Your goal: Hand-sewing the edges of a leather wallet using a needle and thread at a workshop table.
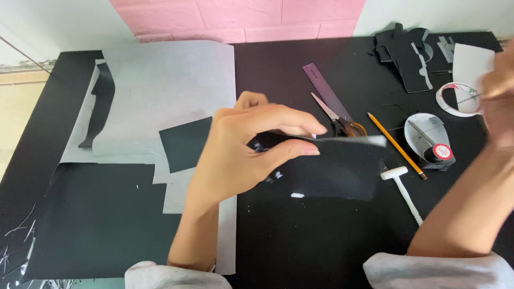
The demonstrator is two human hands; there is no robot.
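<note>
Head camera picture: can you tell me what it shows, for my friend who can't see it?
A person's left hand pinches a black paper sheet above a black table, while the blurred right hand reaches toward a tape roll. Scissors, a pencil, a purple ruler and grey paper lie around.

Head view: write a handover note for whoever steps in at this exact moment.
Left hand: pinches a black paper sheet by its edge, held over the black table.
Right hand: blurred, raised at the tape roll; whether it grips anything is unclear.
Scissors, pencil and purple ruler lie beyond the sheet, untouched.
Cut black pieces sit at the far right corner; grey paper at left.
</note>
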